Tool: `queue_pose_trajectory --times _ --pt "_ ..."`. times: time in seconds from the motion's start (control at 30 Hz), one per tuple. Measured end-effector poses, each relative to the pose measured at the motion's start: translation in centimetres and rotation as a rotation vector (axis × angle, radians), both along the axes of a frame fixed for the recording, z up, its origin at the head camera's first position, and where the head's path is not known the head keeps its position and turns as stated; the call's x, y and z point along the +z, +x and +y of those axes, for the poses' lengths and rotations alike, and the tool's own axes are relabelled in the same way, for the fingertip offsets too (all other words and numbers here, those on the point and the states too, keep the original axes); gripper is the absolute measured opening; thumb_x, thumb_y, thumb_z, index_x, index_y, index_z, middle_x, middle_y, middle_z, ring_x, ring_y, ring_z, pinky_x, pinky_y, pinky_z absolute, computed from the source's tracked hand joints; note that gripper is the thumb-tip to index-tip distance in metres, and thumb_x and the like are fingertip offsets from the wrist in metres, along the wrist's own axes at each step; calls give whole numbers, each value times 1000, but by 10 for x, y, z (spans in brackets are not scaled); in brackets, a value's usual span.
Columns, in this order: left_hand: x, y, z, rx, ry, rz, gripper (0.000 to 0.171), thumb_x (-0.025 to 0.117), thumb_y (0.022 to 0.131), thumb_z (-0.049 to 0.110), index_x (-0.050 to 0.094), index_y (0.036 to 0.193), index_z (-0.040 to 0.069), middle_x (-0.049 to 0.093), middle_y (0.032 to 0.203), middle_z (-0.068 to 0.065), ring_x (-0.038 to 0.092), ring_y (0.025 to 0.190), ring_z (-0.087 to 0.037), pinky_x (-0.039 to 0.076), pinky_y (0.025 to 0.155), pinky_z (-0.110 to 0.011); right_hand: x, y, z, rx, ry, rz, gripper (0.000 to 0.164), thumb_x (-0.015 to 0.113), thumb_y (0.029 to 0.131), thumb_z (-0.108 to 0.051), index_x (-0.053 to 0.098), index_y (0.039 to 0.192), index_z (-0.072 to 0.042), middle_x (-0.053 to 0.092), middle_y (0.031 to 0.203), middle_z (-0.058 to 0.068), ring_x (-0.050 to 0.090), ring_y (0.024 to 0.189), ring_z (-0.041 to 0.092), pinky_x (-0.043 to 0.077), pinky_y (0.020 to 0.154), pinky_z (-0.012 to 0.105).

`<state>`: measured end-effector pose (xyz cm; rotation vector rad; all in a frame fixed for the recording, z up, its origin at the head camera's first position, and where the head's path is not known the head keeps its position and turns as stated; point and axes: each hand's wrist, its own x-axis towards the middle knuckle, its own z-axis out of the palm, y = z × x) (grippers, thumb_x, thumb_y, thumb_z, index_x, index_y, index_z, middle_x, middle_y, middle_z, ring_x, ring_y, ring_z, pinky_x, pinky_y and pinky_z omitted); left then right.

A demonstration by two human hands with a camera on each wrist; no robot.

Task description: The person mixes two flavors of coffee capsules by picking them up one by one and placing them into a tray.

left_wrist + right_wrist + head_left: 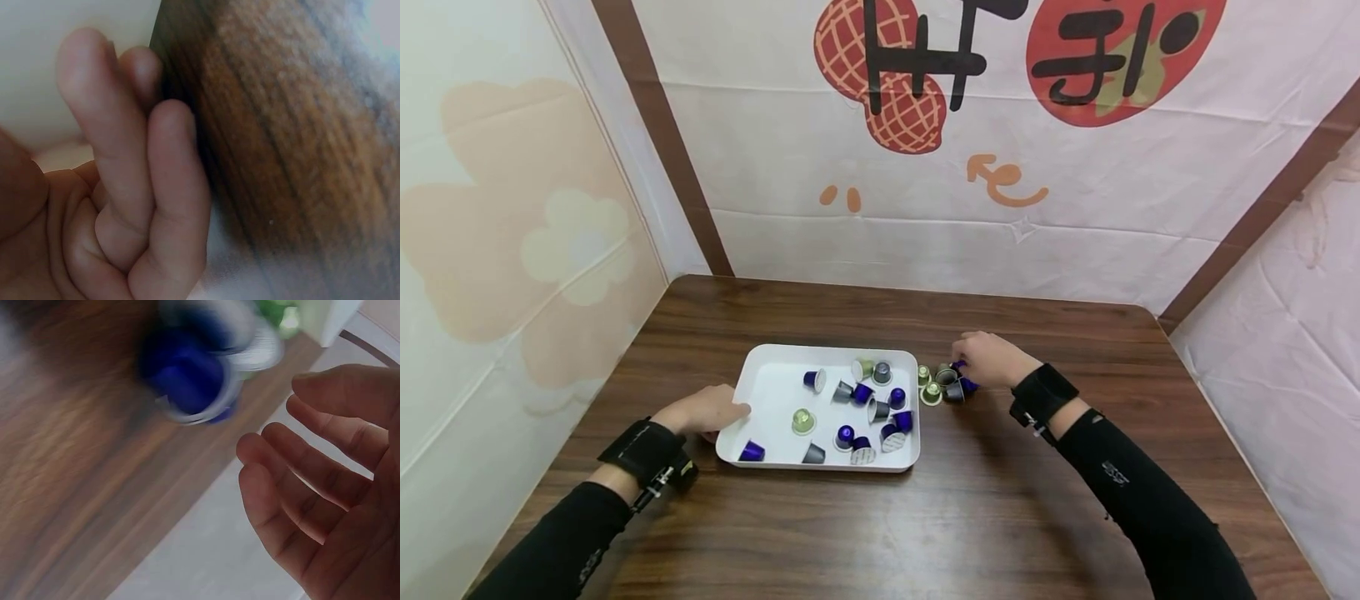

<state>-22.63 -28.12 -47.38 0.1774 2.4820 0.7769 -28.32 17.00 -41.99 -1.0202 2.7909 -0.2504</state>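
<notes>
A white tray (767, 392) holds scattered coffee capsules in blue, grey and green, such as a green one (802, 421) near its middle. My left hand (700, 411) grips the tray's left edge, thumb on the rim; in the left wrist view its fingers (125, 150) lie against the tray's pale underside. Just off the tray's right side is a small cluster of capsules with a green capsule (931, 393) and a grey capsule (954, 392). Over that cluster's far right side hovers my right hand (988, 360). The right wrist view shows its fingers loosely bent, nothing between them, apart from a blurred blue capsule (184, 381).
All this lies on a brown wooden table (865, 533). Behind the table hangs a white printed cloth (760, 167), with more cloth at both sides. Blue capsules (845, 436) crowd the tray's right half.
</notes>
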Motion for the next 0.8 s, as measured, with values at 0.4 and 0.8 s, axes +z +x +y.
queue_pose_trajectory --times 0.4,0.8 --pt "0 -1 1 14 -14 -16 28 45 95 21 59 95 -4 60 74 -7 59 59 -16 49 52 -31 -25 14 18 -12 45 -35 20 69 84 -9 68 105 -7 59 101 7 58 86 18 49 74 35" --pt "1 1 0 9 6 -1 28 45 95 19 59 95 -4 60 73 -6 59 58 -16 49 52 -32 -38 23 25 -28 60 -75 30 77 77 -8 66 105 -8 58 102 6 58 88 19 49 74 35"
